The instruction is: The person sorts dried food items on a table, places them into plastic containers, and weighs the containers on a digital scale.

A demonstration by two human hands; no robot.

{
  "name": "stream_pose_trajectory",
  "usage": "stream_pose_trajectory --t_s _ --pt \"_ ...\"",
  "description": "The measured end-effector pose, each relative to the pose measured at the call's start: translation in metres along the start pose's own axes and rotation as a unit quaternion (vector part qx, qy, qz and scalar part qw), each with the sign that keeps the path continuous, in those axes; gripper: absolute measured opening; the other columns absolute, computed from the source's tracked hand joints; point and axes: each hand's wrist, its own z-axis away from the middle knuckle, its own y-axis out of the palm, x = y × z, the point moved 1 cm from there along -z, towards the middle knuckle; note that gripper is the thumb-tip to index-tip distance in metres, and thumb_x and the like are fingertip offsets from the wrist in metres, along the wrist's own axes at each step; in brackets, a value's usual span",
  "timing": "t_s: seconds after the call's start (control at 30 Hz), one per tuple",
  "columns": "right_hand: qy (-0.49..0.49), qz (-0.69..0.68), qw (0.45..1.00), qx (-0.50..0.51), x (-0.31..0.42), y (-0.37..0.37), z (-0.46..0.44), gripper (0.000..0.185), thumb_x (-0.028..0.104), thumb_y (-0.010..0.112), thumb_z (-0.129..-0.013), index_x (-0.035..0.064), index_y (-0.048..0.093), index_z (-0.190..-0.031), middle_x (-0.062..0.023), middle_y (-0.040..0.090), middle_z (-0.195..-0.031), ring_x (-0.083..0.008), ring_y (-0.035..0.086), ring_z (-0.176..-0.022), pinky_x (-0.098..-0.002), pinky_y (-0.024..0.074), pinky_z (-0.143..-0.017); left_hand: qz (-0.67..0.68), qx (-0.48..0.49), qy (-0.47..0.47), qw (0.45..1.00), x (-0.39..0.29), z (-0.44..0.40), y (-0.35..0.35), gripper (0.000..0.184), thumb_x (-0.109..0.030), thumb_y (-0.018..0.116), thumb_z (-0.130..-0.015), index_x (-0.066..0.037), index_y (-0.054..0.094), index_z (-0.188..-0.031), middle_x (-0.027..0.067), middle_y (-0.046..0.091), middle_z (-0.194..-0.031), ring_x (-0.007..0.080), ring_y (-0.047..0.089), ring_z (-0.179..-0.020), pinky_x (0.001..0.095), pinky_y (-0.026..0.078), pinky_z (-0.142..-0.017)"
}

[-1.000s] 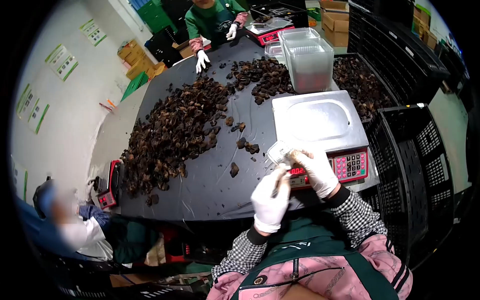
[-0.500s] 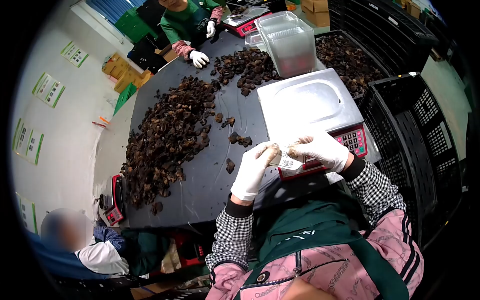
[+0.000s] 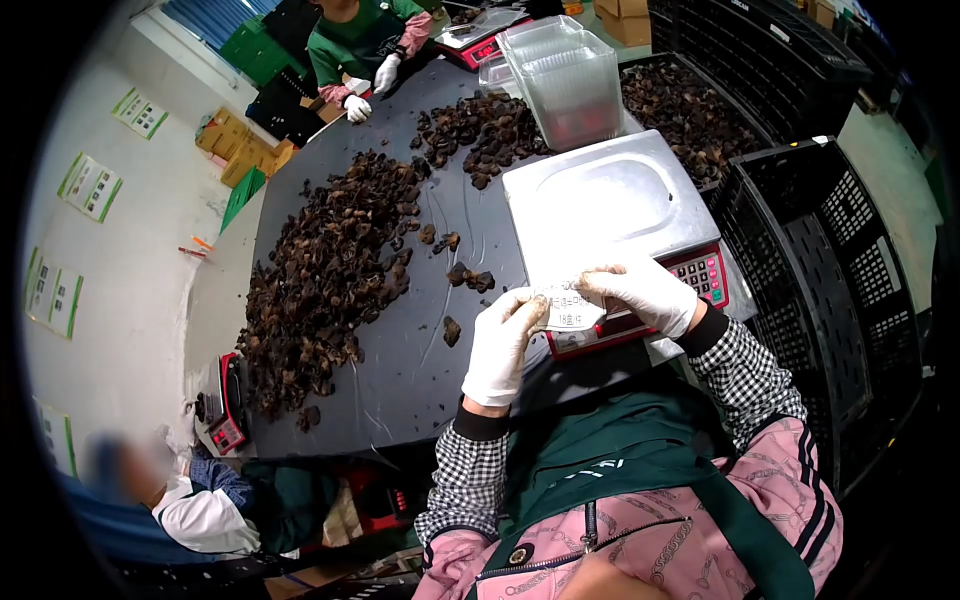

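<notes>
A small white paper label (image 3: 572,314) with printed characters is stretched between my two gloved hands. My left hand (image 3: 502,345) pinches its left edge between thumb and fingers. At the label's upper right, my right hand (image 3: 645,297) grips it the same way. Both white gloves have brownish stains at the fingertips. Just beyond the label is a digital scale (image 3: 612,205) with a bare metal plate and a red keypad panel, partly covered by my right hand. Left of the scale, loose pieces of dark dried fungus (image 3: 470,278) lie on the dark table (image 3: 400,400).
A long heap of dark fungus (image 3: 325,270) covers the table's left side. Stacked clear plastic boxes (image 3: 565,85) stand behind the scale. Black crates (image 3: 820,270) line the right, one holding fungus (image 3: 690,110). A co-worker (image 3: 360,45) stands opposite; another person (image 3: 210,505) is at lower left.
The label has turned flatter toward me, showing more of its print. Across the table, the co-worker's gloved hands have drawn back from the fungus. My view has shifted slightly.
</notes>
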Motion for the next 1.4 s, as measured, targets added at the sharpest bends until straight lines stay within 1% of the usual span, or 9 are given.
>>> stream_pose_trajectory --t_s 0.1,0.2,0.3,0.37,0.47,0.87,1.1,1.23,1.4 --pt "0.003 0.009 1.0 -0.001 0.0 -0.001 0.0 0.038 0.026 0.067 -0.099 -0.002 0.067 -0.125 0.0012 0.064 -0.094 -0.0057 0.057 -0.082 -0.0224 0.0501 -0.073 -0.001 -0.013 -0.002 1.0 0.001 0.002 0.002 0.019 -0.008 0.063 -0.098 0.007 0.068 -0.109 0.004 0.068 -0.096 0.0084 0.06 -0.087 0.0226 0.048 -0.08" --pt "-0.009 0.029 0.999 -0.041 0.001 0.006 0.001 0.022 0.025 0.061 -0.102 0.0075 0.065 -0.088 0.0071 0.05 -0.078 -0.004 0.042 -0.069 -0.0211 0.0344 -0.063 0.005 -0.016 -0.005 1.0 0.005 0.002 0.001 0.018 -0.008 0.063 -0.098 0.006 0.068 -0.109 0.0031 0.068 -0.095 0.0072 0.058 -0.085 0.0219 0.047 -0.077" --pt "-0.011 0.022 0.999 -0.021 -0.003 -0.002 0.0 0.036 0.027 0.067 -0.099 -0.0008 0.069 -0.121 0.0022 0.064 -0.092 -0.0061 0.056 -0.081 -0.0226 0.0487 -0.071 0.005 -0.017 -0.007 1.0 0.009 0.002 0.0 0.018 -0.008 0.064 -0.097 0.005 0.069 -0.108 0.0021 0.067 -0.095 0.0059 0.056 -0.082 0.021 0.044 -0.074" --pt "-0.014 0.031 0.999 -0.025 -0.005 -0.003 0.0 0.035 0.027 0.067 -0.099 -0.0008 0.07 -0.12 0.0024 0.064 -0.091 -0.006 0.056 -0.08 -0.0227 0.0486 -0.071 0.005 -0.018 -0.006 1.0 0.012 0.002 -0.001 0.018 -0.009 0.064 -0.097 0.005 0.069 -0.109 0.0014 0.068 -0.094 0.0051 0.055 -0.08 0.0204 0.043 -0.072" --pt "-0.022 0.042 0.998 -0.03 -0.005 -0.006 -0.001 0.033 0.026 0.067 -0.099 -0.0011 0.071 -0.118 0.0026 0.064 -0.089 -0.0061 0.056 -0.079 -0.0226 0.0485 -0.071 -0.02 -0.015 -0.007 1.0 0.015 0.002 -0.007 0.019 -0.008 0.062 -0.1 0.006 0.066 -0.112 0.0084 0.07 -0.1 0.014 0.065 -0.088 0.0272 0.052 -0.081" --pt "-0.036 0.047 0.995 -0.075 -0.001 -0.001 0.005 0.037 0.023 0.07 -0.097 -0.0028 0.069 -0.123 -0.0002 0.069 -0.094 -0.0071 0.06 -0.081 -0.0226 0.0508 -0.073 -0.058 -0.029 0.013 0.998 0.009 0.012 -0.008 0.022 -0.012 0.064 -0.1 0.005 0.067 -0.113 0.0086 0.071 -0.097 0.0136 0.064 -0.084 0.0274 0.052 -0.077" --pt "-0.02 0.027 0.997 -0.073 -0.002 -0.002 0.008 0.031 0.02 0.072 -0.095 -0.0041 0.07 -0.115 -0.0025 0.07 -0.095 -0.0078 0.06 -0.083 -0.024 0.0479 -0.077 -0.097 -0.092 0.102 0.986 -0.005 0.02 -0.008 0.026 -0.012 0.064 -0.1 0.003 0.068 -0.121 0.0094 0.073 -0.104 0.0116 0.065 -0.086 0.0254 0.052 -0.079" --pt "-0.025 0.027 0.996 -0.077 0.006 0.007 0.012 0.031 0.02 0.073 -0.095 -0.004 0.07 -0.115 -0.0019 0.07 -0.094 -0.0077 0.06 -0.082 -0.0237 0.0484 -0.076 -0.129 -0.118 0.134 0.975 -0.018 0.028 0.001 0.02 -0.008 0.066 -0.099 0.0 0.071 -0.116 0.0069 0.074 -0.106 0.0115 0.067 -0.094 0.0238 0.052 -0.083" --pt "-0.032 0.06 0.996 -0.051 0.001 0.01 0.007 0.032 0.018 0.076 -0.092 -0.0027 0.07 -0.117 -0.0012 0.07 -0.092 -0.0064 0.059 -0.075 -0.0226 0.0501 -0.068 -0.309 -0.081 0.302 0.898 -0.015 0.027 0.014 0.022 -0.002 0.072 -0.092 -0.004 0.075 -0.114 0.0081 0.071 -0.115 0.0167 0.066 -0.107 0.0301 0.052 -0.096"
